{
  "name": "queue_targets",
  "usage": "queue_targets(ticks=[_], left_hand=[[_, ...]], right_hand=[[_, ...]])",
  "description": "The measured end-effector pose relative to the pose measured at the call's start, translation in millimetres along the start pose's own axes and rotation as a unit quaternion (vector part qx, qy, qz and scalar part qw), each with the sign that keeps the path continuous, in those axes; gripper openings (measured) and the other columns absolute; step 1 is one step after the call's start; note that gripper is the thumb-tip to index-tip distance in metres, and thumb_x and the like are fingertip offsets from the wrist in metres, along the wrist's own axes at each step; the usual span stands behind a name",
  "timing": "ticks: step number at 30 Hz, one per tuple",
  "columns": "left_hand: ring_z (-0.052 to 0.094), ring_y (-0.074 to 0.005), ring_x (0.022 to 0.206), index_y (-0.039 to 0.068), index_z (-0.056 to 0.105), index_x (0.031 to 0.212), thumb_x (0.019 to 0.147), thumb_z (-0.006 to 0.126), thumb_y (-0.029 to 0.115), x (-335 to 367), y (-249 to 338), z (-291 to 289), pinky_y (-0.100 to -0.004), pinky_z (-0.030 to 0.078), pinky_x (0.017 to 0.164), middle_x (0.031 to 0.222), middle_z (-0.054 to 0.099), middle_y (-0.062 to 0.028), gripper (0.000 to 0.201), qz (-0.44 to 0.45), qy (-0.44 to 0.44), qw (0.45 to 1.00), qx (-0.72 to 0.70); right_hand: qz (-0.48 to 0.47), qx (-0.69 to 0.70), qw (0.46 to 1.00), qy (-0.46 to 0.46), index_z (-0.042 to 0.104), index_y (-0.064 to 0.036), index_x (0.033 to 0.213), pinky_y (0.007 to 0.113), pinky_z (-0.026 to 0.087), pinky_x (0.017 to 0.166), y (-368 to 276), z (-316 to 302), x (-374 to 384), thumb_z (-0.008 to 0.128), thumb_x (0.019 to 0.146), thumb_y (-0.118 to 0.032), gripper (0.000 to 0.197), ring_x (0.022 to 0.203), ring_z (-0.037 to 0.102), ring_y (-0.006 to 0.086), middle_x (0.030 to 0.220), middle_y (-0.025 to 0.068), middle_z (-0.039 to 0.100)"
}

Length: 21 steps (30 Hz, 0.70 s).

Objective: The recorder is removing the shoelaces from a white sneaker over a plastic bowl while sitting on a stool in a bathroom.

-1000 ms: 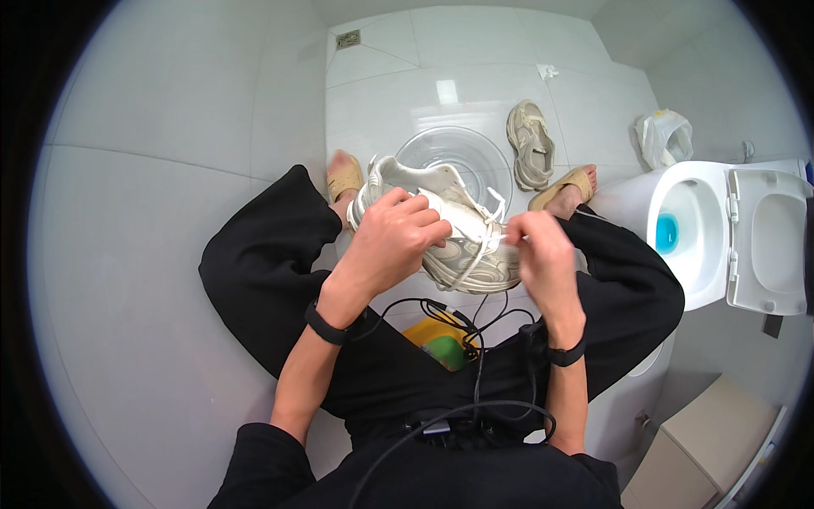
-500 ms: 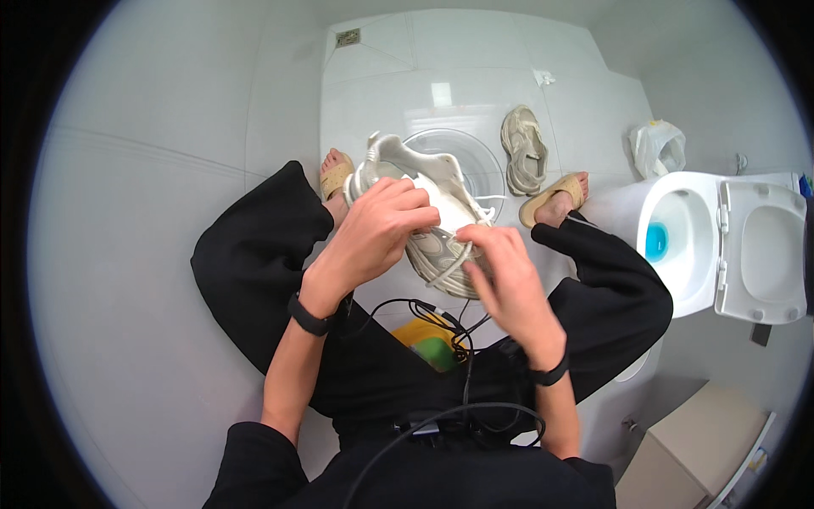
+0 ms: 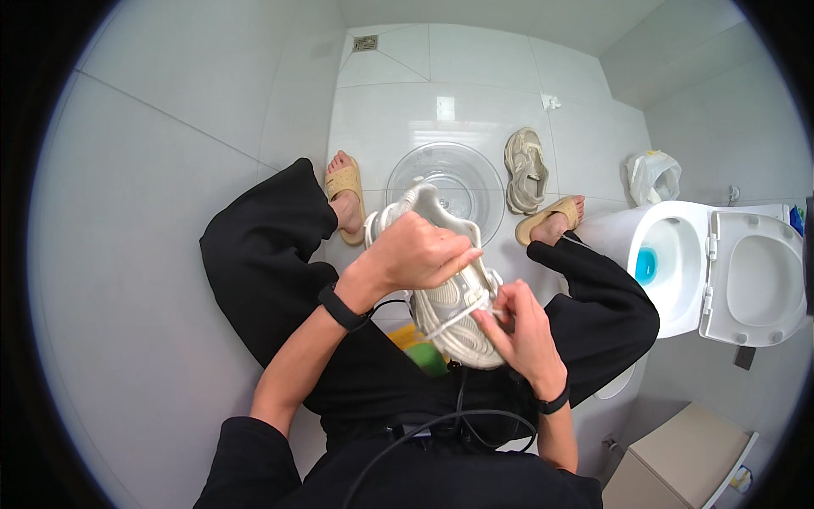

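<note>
A pale grey and white sneaker (image 3: 449, 316) is held over my lap, its heel opening pointing away and its toe toward me. My left hand (image 3: 415, 254) is closed on the upper beside the opening; its fingertips are partly hidden. On the right, my right hand (image 3: 527, 332) pinches a white shoelace (image 3: 454, 320) near the eyelets, thumb against forefinger. One stretch of lace slants across the front of the sneaker. A matching sneaker (image 3: 527, 174) lies on the floor farther off to the right.
A round clear basin (image 3: 487, 165) stands on the tiles between my sandalled feet. To the right are an open toilet (image 3: 678, 263), a white plastic bag (image 3: 655, 176) and a beige cabinet (image 3: 678, 445). Below the sneaker show a yellow and green object (image 3: 424, 355) and black cables (image 3: 462, 413).
Both hands and the sneaker have come down toward my lap and slightly right. More of the basin shows now. The right fingers have closed in a pinch on the lace.
</note>
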<state>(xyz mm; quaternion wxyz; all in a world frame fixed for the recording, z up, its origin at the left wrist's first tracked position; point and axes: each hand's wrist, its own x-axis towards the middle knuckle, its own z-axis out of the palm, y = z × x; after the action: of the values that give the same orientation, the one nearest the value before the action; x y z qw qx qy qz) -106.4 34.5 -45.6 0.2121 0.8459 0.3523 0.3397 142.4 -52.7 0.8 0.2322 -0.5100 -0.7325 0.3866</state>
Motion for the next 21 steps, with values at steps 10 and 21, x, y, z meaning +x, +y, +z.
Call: queue_targets(ticks=[10, 21], left_hand=[[0.063, -0.0323, 0.048, 0.011, 0.066, 0.059, 0.101, 0.075, 0.028, -9, -41, -14, -0.0442, 0.049, 0.048, 0.052, 0.06, -0.0111, 0.045, -0.064, 0.025, 0.988, 0.14], [0.06, -0.0263, 0.048, 0.009, 0.059, 0.062, 0.089, 0.077, 0.009, 24, -1, -45, -0.039, 0.045, 0.048, 0.054, 0.057, -0.0051, 0.032, 0.05, 0.097, 0.991, 0.075]], right_hand=[[0.185, 0.063, 0.972, 0.13, 0.06, -0.0027, 0.109, 0.031, 0.053, 0.095, 35, -165, -156, 0.077, 0.096, -0.001, 0.022, 0.08, 0.051, 0.0125, 0.091, 0.002, 0.051], [0.305, 0.045, 0.931, 0.197, 0.051, -0.0062, 0.106, 0.03, 0.041, 0.086, 66, -190, -267, 0.074, 0.098, -0.007, 0.024, 0.091, 0.044, 0.0115, 0.094, 0.0005, 0.045]])
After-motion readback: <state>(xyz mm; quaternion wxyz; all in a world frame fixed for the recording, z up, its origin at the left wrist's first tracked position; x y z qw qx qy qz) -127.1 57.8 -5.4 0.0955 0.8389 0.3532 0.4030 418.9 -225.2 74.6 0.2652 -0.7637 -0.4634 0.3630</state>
